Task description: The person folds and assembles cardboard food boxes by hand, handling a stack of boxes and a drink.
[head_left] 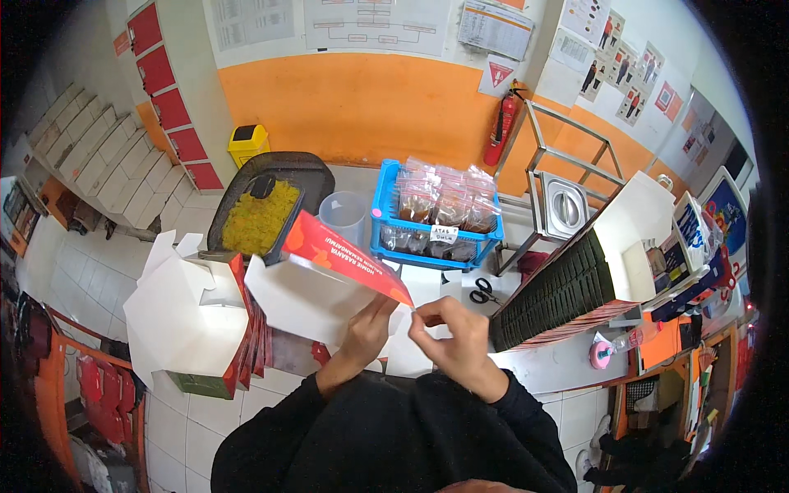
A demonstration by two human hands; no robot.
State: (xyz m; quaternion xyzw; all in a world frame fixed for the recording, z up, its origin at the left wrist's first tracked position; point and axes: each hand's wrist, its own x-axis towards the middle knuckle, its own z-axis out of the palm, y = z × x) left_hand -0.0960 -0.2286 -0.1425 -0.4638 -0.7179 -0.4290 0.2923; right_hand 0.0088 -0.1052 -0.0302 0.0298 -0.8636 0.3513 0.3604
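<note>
A partly folded carton (300, 297), white inside with a red printed flap (341, 256), is tilted in front of me above the table. My left hand (368, 333) is closed around its near edge, thumb toward the flap. At the flap's narrow right corner, my right hand (460, 338) pinches the card between thumb and forefinger. To the left stand nested opened cartons (185, 308), white inside with red and green outsides. A tall stack of flat dark-edged cartons (563, 304) leans at the right, beyond my right hand.
A blue crate (380, 226) holds several bags of dark sauce (448, 205). Beside it are a clear plastic tub (343, 215) and a dark tray with yellow food (259, 220). Black scissors (483, 289) lie right of the crate. A pink-lidded bottle (602, 353) lies farther right.
</note>
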